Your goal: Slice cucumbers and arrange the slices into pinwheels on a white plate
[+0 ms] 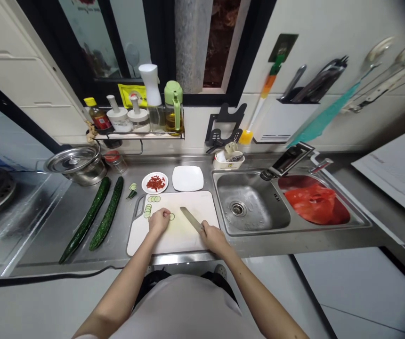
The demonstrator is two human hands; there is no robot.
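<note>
My right hand (214, 236) is closed round the handle of a kitchen knife (190, 218). Its blade points up and left over the white cutting board (184, 242). On the board's left half, my left hand (159, 221) has its fingers pinched together at a thin cucumber slice (172, 216). More cucumber slices lie in a short row (154, 199) near the top edge and in an overlapping stack (148, 210) just left of that hand. Behind the board stand a small plate of chopped red pieces (155, 182) and a white square plate (187, 178).
Two whole cucumbers (106, 214) lie left of the board, with cucumber end pieces (132, 192) nearby. A lidded steel pot (78, 165) stands behind them. To the right is a sink (252, 202) with a red plastic bag (311, 203) in its second basin. Bottles line a rack (139, 136).
</note>
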